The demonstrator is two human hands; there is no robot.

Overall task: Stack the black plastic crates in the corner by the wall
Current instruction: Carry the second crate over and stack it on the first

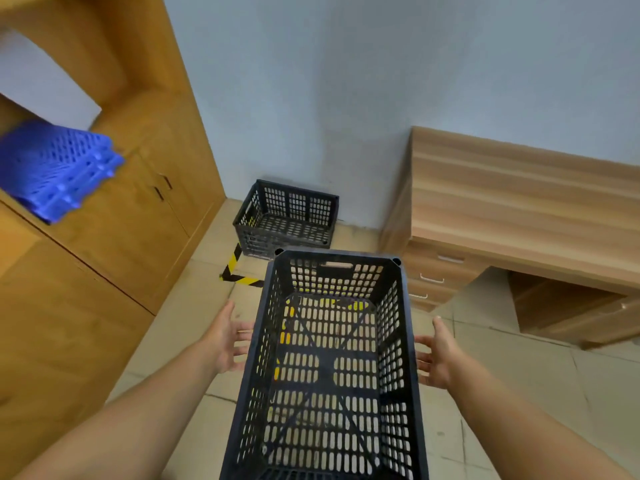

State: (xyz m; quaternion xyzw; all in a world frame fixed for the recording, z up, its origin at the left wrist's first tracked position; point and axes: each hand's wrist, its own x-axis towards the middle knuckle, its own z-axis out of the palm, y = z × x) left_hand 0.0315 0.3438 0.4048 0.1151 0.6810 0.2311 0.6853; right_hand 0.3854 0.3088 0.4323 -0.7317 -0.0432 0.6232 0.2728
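I hold a long black perforated plastic crate (329, 368) in front of me, above the floor, open side up. My left hand (227, 341) presses its left wall and my right hand (434, 355) its right wall. On both hands the fingers are spread against the sides and the thumbs point up. A second black crate (287, 220) sits empty on the floor in the corner, against the grey wall (346, 98). It lies just beyond the far end of the crate I hold.
A tall wooden cabinet (138, 209) runs along the left, with a stack of blue plastic pallets (59, 168) on its ledge. A wooden desk with drawers (502, 209) stands at the right. Yellow-black tape (239, 271) marks the tiled floor before the corner.
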